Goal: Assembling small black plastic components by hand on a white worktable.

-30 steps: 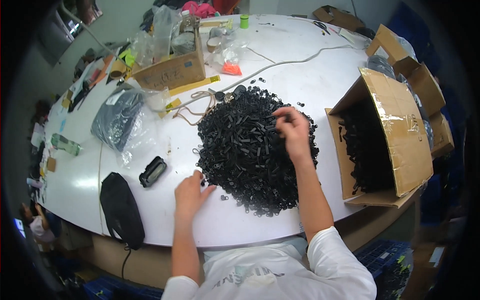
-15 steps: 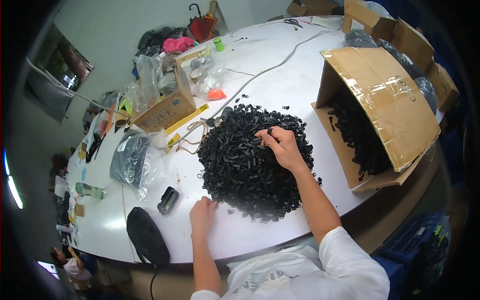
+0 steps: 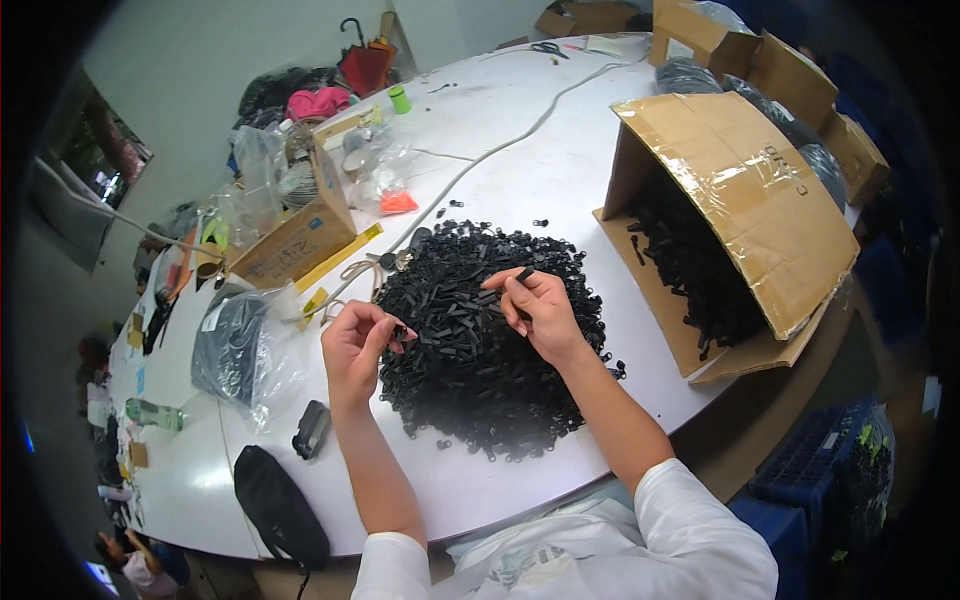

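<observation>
A broad heap of small black zipper pulls, flat tabs with ring ends, lies on the white table in front of me. My right hand is above the right part of the heap, with a black zipper pull pinched between thumb and fingers. Over the heap's left edge, my left hand has its thumb and fingertips closed on a small dark piece, which looks like another zipper pull, mostly covered by the fingers.
On its side at right, a cardboard box holds more black pieces. Left of the heap are a bagged black bundle, a black pouch and a small black device. A grey cable crosses the table behind.
My left hand has risen from the table's near side to the heap's left edge and now pinches a small piece. The right hand still holds its pull over the heap; the view has shifted slightly.
</observation>
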